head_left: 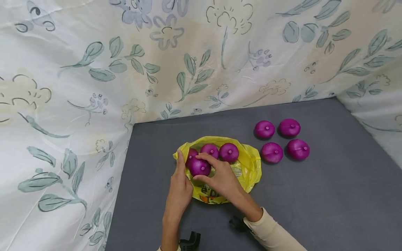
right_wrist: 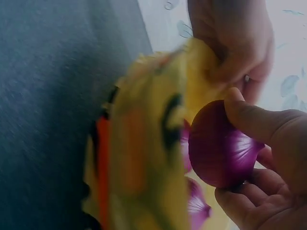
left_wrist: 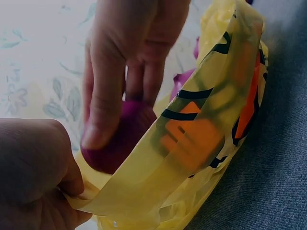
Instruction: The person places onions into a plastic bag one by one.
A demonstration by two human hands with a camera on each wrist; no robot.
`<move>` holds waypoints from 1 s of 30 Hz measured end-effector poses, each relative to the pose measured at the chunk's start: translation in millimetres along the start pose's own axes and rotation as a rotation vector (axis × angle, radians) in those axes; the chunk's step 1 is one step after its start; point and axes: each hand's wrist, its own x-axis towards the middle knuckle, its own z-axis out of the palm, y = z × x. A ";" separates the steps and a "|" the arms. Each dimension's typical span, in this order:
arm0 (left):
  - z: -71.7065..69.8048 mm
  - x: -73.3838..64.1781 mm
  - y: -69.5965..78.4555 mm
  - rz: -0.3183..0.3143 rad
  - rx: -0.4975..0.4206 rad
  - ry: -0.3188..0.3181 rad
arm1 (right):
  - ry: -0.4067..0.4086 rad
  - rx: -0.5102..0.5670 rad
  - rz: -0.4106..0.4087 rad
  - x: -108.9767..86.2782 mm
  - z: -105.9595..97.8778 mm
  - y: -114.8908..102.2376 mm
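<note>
A yellow plastic bag lies with its mouth spread on the dark cloth. Pinching its left rim is my left hand; the left wrist view shows the plastic bunched between thumb and fingers. My right hand grips a purple onion over the bag's mouth, thumb on one side and fingers on the other, as the right wrist view confirms with the onion. Behind it, inside the bag, sit an onion, another onion and a partly covered onion at the left.
Several purple onions stand grouped on the dark cloth right of the bag. A floral curtain rises behind and along the left side. Black wrist devices show near both forearms.
</note>
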 end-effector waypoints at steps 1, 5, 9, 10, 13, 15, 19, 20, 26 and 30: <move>0.2 -0.1 0.0 -0.002 -0.001 -0.001 | -0.005 0.000 0.003 -0.1 2.4 0.9; 0.1 -0.1 0.6 -0.002 -0.003 0.002 | -0.016 -0.020 0.015 -0.3 10.8 5.0; 0.0 -0.2 0.9 0.005 -0.007 0.006 | -0.012 -0.049 0.028 -0.7 18.0 9.0; 0.2 -0.2 0.9 0.007 -0.009 0.006 | -0.014 -0.050 0.029 -0.9 19.6 9.8; 0.5 -0.4 1.1 0.010 -0.010 0.009 | -0.024 -0.059 0.027 -1.4 24.4 11.1; 0.8 -0.6 1.5 0.013 -0.007 0.010 | -0.033 -0.073 0.019 -2.1 27.3 11.7; 1.3 -1.2 2.5 0.018 0.002 0.016 | -0.047 -0.109 -0.002 -3.3 32.9 12.2; 1.3 -1.4 2.8 0.016 0.001 0.016 | -0.051 -0.116 -0.006 -3.6 34.2 12.2; 0.7 -1.9 3.5 0.006 -0.012 0.017 | -0.058 -0.142 -0.028 -6.0 38.8 11.8; 0.4 -2.1 3.3 0.011 -0.011 0.018 | -0.067 -0.153 -0.041 -7.0 41.4 12.4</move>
